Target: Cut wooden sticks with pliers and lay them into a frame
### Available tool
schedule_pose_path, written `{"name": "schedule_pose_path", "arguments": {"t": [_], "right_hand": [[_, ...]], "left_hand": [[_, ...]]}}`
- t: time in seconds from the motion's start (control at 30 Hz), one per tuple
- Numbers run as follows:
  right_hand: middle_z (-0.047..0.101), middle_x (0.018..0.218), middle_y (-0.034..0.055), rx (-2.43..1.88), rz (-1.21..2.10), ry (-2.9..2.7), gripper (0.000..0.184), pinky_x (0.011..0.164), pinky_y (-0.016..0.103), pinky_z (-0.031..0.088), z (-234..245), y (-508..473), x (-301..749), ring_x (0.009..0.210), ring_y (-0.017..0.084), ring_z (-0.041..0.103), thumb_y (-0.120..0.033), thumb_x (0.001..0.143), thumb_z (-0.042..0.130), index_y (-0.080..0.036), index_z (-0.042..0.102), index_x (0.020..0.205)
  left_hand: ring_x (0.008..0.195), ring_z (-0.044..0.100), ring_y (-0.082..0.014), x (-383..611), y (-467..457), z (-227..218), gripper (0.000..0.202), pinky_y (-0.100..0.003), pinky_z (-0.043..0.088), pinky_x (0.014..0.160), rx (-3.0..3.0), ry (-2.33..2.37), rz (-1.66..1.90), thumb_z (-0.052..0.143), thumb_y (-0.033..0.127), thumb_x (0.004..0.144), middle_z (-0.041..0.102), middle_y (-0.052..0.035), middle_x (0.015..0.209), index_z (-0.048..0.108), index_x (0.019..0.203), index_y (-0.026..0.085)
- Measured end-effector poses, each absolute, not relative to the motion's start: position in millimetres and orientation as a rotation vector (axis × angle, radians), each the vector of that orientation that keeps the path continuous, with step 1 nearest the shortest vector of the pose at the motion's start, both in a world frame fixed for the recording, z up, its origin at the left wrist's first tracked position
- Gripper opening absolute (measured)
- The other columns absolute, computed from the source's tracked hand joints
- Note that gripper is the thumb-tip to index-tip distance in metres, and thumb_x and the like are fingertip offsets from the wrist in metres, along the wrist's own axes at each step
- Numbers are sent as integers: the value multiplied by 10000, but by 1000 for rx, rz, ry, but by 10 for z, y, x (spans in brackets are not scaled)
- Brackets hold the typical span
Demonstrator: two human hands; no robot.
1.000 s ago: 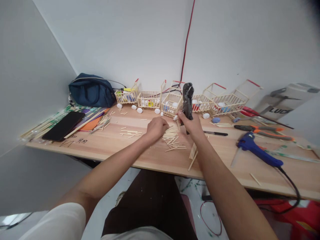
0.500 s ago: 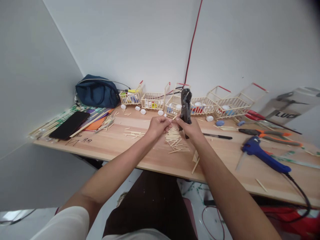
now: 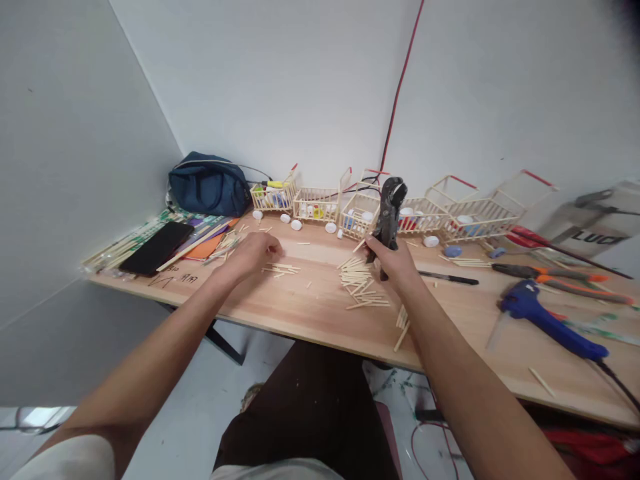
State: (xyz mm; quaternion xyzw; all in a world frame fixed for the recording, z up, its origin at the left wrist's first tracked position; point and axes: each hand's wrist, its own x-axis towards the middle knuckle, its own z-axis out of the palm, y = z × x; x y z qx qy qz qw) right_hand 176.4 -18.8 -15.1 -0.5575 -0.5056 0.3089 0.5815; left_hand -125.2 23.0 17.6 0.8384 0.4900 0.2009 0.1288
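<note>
My right hand (image 3: 393, 259) is wrapped round the handles of dark cutting pliers (image 3: 389, 212), held upright above a heap of short wooden sticks (image 3: 360, 281) on the wooden table (image 3: 310, 307). A stick pokes out to the left of that hand. My left hand (image 3: 253, 253) rests on the table further left, fingers curled over a small scatter of sticks (image 3: 280, 269); whether it grips one is hidden.
Several small stick-built carts (image 3: 360, 210) stand along the wall with white and blue caps around them. A blue bag (image 3: 210, 187) and a black phone (image 3: 156, 248) lie at the left. A blue glue gun (image 3: 550, 320), pliers and a pen (image 3: 447, 277) lie at the right.
My left hand has left the pliers and the heap and moved left to the scattered sticks. The right hand stays up with the pliers. The view has shifted left.
</note>
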Motion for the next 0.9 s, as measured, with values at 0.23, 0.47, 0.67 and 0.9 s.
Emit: {"name": "schedule_pose_path", "arguments": {"t": [0.23, 0.47, 0.67, 0.9], "right_hand": [[556, 582, 10, -1371, 724, -1283, 439, 620, 307, 416, -145, -223, 1721, 587, 156, 519, -611, 666, 666, -198, 532, 600], [556, 590, 9, -1369, 740, -1271, 388, 624, 312, 411, -146, -226, 1705, 597, 161, 514, -559, 677, 676, -196, 548, 628], [555, 621, 5, -1304, 756, -1387, 370, 646, 313, 426, -92, -290, 1617, 632, 164, 523, -546, 695, 665, -193, 555, 675], [540, 649, -9, -1165, 884, -1498, 334, 667, 311, 425, -25, -384, 1544, 642, 152, 517, -511, 752, 643, -184, 581, 775]], "left_hand": [[633, 509, -153, -1472, 279, 19, 88, -253, 291, 594, 2606, 1383, 318, 568, 110, 677, 622, -28, 673, 637, 663, 163], [658, 486, -157, -1503, 151, -10, 86, -257, 301, 604, 2454, 1497, 605, 514, 145, 762, 598, -28, 707, 598, 754, 161], [607, 504, -97, -1199, -58, 118, 279, -223, 366, 601, 1725, 1054, 835, 689, 330, 743, 630, -1, 724, 671, 932, 125], [569, 504, -41, -650, -170, 119, 348, -169, 392, 565, 1210, 665, 730, 840, 352, 635, 620, -11, 683, 706, 817, 87]]}}
